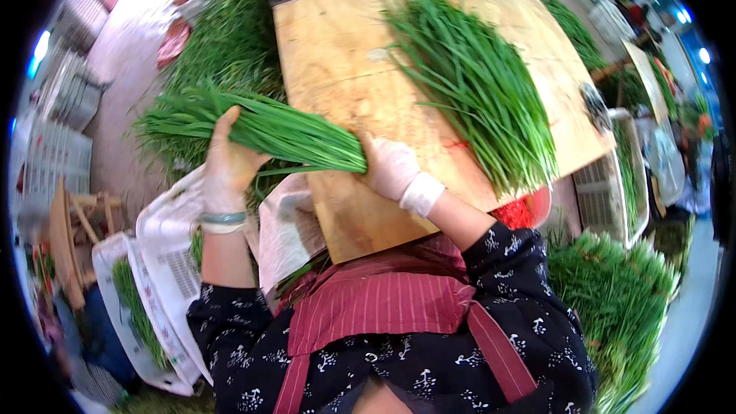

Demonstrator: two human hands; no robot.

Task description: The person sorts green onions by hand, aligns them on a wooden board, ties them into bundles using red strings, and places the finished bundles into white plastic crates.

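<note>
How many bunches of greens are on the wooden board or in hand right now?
2. One bunch is held by left hand and right hand; another bunch lies on the board.

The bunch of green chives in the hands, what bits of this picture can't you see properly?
- Bunch of chives, head view: its cut ends are hidden inside the right hand.
- Left hand: its fingers wrap behind the bunch, out of sight.
- Wooden board: near edge covered by the striped apron.
- Crates at the left rim: bent and blurred.

Both gloved hands, left hand (225,165) and right hand (391,169), around a chive bundle (261,126) beside the wooden board (337,61).
</note>
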